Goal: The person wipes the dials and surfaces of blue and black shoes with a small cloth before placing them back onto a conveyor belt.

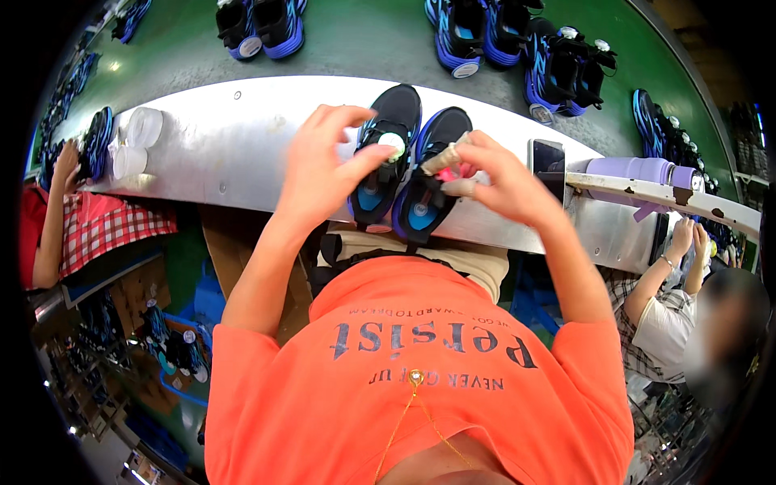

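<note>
A pair of black sneakers with blue and purple soles stands in front of me on the metal ledge (267, 153), toes pointing away. My left hand (319, 166) is over the left sneaker (398, 105), thumb and fingers spread apart. Its thumb tip lies beside a round white-green disc (393, 143) on that shoe's upper. Above the right sneaker (447, 125) is my right hand (505, 182), with beige coverings on its fingertips. Those fingers close around a small pink thing (446, 174), whose kind I cannot make out; part of it is hidden by the fingers.
More sneaker pairs (263, 24) sit on the green surface (356, 48) beyond the ledge. Clear plastic cups (137, 137) stand at left. A phone (547, 158) and a purple bottle (638, 171) lie by a chipped white rail (671, 192) at right. Co-workers sit on both sides.
</note>
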### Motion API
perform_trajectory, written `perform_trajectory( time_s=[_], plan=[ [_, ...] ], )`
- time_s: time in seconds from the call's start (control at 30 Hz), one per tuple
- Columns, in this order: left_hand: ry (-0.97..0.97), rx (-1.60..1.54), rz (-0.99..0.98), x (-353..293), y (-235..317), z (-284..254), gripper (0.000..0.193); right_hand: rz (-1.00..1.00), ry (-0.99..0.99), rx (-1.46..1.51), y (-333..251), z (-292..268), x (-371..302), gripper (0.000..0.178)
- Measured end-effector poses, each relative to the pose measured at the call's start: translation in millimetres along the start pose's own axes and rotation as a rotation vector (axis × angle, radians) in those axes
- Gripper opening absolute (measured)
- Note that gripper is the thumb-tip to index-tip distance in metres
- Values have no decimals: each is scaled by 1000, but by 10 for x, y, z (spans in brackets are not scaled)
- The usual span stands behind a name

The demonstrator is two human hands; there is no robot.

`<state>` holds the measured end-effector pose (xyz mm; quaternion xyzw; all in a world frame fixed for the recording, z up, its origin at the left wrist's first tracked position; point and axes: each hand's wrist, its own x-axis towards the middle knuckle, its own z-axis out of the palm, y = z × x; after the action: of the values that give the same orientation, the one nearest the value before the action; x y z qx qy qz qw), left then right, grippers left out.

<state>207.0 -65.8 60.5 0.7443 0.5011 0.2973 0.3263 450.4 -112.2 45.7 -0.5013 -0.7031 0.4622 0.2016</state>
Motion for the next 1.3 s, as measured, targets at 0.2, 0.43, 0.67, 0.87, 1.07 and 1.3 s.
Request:
perform_trajectory(
  time_s=[0.2,0.43,0.67,0.87,1.07,1.3],
  plan=[
    [-489,-407,-39,264,-308,151,16,40,153,14,-129,82,-33,32],
    [-487,-335,-282,-273,197,159,18,37,208,-180,-70,120,22,38],
    [-577,-867,-852,-399,201,490,26,78,209,-128,-38,200,73,33],
    [-495,-966,-814,-444,213,503,24,-67,154,26,-14,121,68,31],
    [-499,-985,-820,-483,195,476,27,-37,131,10,-60,98,65,33],
    [-488,-1026,-866,-502,200,520,28,76,170,17,-58,197,16,38]
  ],
)
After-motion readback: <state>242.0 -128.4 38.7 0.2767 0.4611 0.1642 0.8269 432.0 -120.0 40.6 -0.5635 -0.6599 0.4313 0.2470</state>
